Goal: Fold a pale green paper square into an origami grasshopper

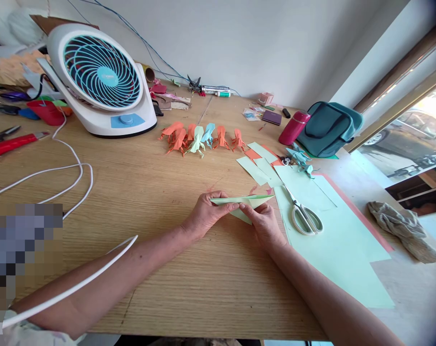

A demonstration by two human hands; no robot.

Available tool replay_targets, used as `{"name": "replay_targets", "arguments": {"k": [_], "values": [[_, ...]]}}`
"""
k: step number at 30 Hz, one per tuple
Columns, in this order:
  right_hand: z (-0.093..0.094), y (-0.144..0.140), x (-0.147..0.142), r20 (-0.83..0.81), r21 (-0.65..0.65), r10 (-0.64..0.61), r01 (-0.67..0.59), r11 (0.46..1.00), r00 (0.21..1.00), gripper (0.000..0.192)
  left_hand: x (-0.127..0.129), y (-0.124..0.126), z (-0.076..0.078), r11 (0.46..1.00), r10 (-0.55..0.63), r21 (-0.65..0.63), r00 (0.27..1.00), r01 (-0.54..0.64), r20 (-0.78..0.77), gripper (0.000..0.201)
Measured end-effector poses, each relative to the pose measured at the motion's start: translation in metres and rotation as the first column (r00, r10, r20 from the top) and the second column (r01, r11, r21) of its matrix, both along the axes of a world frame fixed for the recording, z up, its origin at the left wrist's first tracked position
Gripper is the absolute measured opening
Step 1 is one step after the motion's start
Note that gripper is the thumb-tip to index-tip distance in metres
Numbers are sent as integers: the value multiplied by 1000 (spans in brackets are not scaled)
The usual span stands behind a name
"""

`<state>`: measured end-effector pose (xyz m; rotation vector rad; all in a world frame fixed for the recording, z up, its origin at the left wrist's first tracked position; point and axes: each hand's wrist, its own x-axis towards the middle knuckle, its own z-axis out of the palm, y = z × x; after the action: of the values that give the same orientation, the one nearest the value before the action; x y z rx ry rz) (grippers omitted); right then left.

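Fan [104, 77], paper figures [197, 140] on wooden table [138, 178]

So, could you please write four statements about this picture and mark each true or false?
1. The left hand and right hand both hold folded pale green paper. True.
2. Metal scissors with white handles lie on pale green paper sheets. True.
3. The row of folded paper figures is all orange. False: it has a pale green figure and a light blue figure.
4. The magenta cylindrical bottle is left of the round white fan. False: the bottle is right of the fan, beside the teal fabric bag.
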<state>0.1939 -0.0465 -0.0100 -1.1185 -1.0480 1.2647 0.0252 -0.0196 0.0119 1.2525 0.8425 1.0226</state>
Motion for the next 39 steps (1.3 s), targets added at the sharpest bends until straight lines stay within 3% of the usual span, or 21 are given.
{"name": "replay_targets", "arguments": {"k": [6,13,17,19,23,28,33,39], "values": [[1,-2,1,-18,14,2,-2,1000,1000,36,0,0,-1,999,11,-43,1000,-12,-2,37],[2,-4,7,-52,-70,-10,7,998,999,40,1,-1,1,995,27,-96,999,-24,31,40],[2,-4,11,37,-79,-44,47,996,998,45,-11,12,4,989,-103,-109,994,100,-25,37],[2,-5,14,63,-78,-46,50,996,997,45,-18,21,7,973,-222,-81,972,216,-81,34],[2,-9,15,140,-37,-9,14,999,990,45,-25,28,16,961,-254,41,935,273,-247,31],[5,-11,7,201,32,73,-81,996,977,36,-16,15,19,960,-135,189,936,205,-326,31],[5,-9,2,51,10,-14,13,1000,999,31,-13,13,15,965,-126,180,941,190,-315,35],[11,-14,4,128,11,-31,30,1000,991,39,-17,20,10,955,-209,129,915,267,-346,40]]}}
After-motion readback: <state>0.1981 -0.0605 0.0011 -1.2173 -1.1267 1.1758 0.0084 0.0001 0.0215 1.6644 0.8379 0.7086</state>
